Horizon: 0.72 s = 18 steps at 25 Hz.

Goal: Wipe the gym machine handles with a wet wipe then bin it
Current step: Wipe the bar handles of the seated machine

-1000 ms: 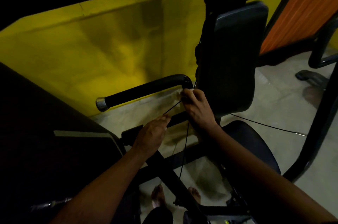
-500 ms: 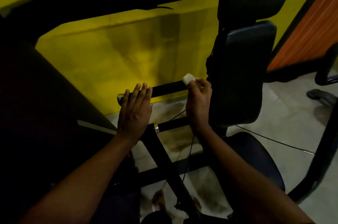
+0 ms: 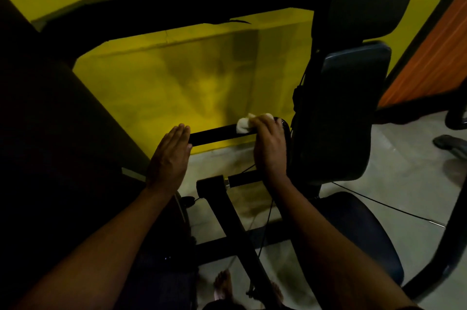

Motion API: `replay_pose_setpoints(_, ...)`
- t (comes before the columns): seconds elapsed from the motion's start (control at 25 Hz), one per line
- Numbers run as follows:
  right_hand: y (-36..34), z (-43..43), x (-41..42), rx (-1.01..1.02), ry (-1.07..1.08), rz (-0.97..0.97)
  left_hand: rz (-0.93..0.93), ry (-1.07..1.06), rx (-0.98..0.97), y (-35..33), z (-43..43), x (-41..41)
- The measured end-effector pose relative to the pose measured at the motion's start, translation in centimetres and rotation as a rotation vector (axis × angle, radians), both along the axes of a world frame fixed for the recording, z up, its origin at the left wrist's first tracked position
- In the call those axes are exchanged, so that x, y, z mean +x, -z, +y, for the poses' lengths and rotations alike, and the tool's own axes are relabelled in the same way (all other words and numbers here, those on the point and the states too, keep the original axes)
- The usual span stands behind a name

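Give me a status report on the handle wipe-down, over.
Left hand flat on handle free end. Right hand grips wet wipe against handle by the back pad. Bar between hands unobstructed.

- Handle: bare stretch between left hand and wet wipe in right hand.
- 12 o'clock: open gap up to frame beam.
- 3 o'clock: back pad just beside.
- 6 o'clock: black post blocks.
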State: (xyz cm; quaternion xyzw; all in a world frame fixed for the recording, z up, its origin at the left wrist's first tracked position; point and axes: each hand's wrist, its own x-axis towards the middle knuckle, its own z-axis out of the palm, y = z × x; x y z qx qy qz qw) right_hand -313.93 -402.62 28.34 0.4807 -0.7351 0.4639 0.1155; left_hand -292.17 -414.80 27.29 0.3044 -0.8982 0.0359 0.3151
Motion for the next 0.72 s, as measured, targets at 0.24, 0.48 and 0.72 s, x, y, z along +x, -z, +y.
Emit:
replay_pose_setpoints(0.24,-0.1,-0.5,-1.3,0.062,0.008,0.071,-0.022,0.083,0.008,0.1,-0.9,0.6)
replay_pose_setpoints(0.48,-1.6,-1.8,2.4,-0.31,0.46,-0.702,0.014,0.024,0.039,0.6,-0.2,0.1)
replay_pose_setpoints(0.72,-2.7,-3.3,3.5,-0.743,0.311,-1.806,0.009,0.036,0.031,0.1,0.0,0.1)
